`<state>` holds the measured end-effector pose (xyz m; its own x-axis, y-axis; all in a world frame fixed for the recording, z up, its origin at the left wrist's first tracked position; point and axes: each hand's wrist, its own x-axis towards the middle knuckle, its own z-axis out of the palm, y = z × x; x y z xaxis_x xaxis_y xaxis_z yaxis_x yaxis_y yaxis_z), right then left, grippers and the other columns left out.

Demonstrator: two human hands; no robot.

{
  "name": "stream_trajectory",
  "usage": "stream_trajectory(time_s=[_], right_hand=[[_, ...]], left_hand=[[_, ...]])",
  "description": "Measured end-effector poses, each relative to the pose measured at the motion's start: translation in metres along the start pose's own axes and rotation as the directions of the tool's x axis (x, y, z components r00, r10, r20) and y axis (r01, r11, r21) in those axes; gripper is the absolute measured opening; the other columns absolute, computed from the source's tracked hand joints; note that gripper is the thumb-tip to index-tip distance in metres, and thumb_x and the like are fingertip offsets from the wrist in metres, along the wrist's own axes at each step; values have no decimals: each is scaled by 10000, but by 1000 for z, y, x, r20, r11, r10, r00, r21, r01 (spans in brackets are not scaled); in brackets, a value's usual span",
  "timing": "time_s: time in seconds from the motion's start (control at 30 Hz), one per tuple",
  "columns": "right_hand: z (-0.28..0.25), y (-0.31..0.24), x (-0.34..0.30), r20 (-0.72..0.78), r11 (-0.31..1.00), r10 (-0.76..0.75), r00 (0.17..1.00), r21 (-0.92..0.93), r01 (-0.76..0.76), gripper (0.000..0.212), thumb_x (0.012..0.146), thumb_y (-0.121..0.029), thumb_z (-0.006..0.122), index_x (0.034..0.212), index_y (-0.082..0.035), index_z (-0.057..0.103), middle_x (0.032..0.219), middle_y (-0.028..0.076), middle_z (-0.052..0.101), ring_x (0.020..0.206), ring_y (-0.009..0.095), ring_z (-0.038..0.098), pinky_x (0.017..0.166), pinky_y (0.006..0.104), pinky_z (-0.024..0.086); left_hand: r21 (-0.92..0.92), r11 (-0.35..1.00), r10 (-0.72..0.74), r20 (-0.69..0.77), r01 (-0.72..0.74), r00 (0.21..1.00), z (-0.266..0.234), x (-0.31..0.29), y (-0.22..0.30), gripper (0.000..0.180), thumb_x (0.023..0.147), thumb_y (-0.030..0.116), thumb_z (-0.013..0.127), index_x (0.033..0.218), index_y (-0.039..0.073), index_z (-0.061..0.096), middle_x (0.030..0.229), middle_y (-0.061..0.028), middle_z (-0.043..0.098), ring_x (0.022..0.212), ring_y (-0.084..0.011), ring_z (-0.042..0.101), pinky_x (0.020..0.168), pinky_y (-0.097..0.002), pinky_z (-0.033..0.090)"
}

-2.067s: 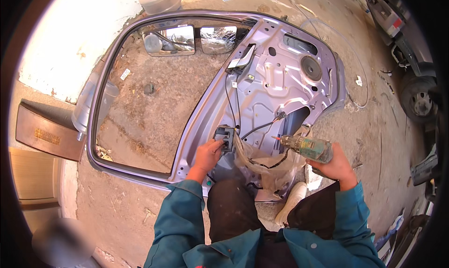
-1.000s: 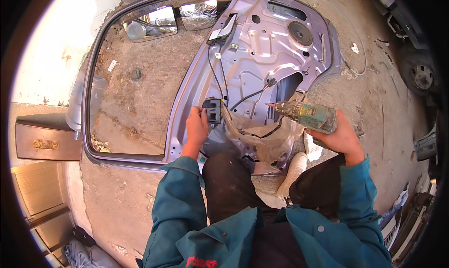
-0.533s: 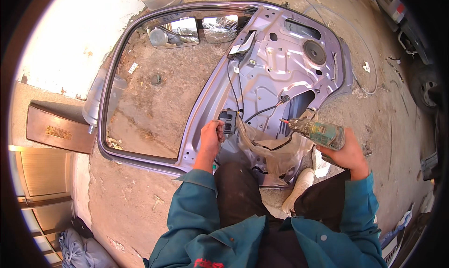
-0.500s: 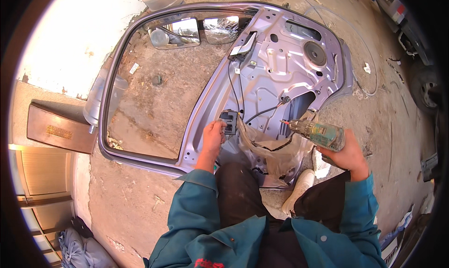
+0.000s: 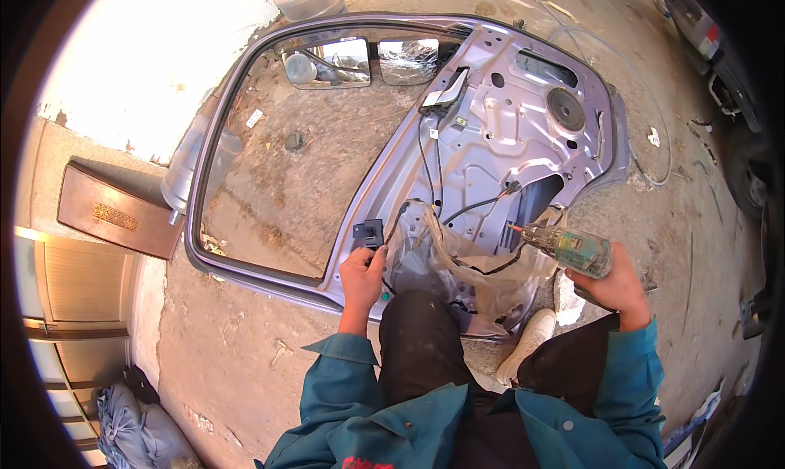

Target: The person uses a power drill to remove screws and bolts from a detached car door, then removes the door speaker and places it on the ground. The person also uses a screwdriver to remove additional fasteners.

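A car door (image 5: 482,154) in pale purple metal lies on the ground with its inner side up. My left hand (image 5: 362,274) is closed round a small black boxy part (image 5: 369,233), held over the door's lower frame beside the window opening. In my right hand (image 5: 619,287) is a green power drill (image 5: 573,250), gripped by its handle. Its bit points left over the dark opening in the panel, and I cannot tell whether it touches anything. Between my hands, a loose translucent plastic sheet (image 5: 484,284) bunches over the door's near end.
A black cable (image 5: 471,207) lies across the panel, near a round speaker (image 5: 566,109). Two mirrors (image 5: 327,62) rest inside the window frame. Plastic jugs (image 5: 181,175) and a brown box (image 5: 114,211) stand left; a vehicle wheel (image 5: 748,175) is at right.
My left hand has drawn the black part left and nearer to me, and it is turned differently. The drill stays over nearly the same spot on the door. The whole view has shifted slightly.
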<state>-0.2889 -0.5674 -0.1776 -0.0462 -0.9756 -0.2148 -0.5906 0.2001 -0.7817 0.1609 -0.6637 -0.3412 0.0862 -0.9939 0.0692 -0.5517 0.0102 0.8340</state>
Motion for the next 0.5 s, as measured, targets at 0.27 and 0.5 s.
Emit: stream_trajectory(time_s=[0.27,0.5], right_hand=[[8,4,9,32,999,38,999,7,-38,370,838,-111,893,1176,6,799,988,197,821,892,281,805,836,403,612],[17,-2,22,89,989,110,990,-110,-100,367,846,-115,900,1174,12,795,998,168,821,896,232,776,848,402,603]], left_hand=[[429,824,-178,-427,372,886,-118,-136,-151,398,999,319,788,768,3,721,751,-201,701,685,-402,670,635,-521,482],[493,526,-511,-468,693,721,-117,-242,-233,468,1019,481,703,838,59,795,865,-223,776,834,-457,749,740,-585,567]])
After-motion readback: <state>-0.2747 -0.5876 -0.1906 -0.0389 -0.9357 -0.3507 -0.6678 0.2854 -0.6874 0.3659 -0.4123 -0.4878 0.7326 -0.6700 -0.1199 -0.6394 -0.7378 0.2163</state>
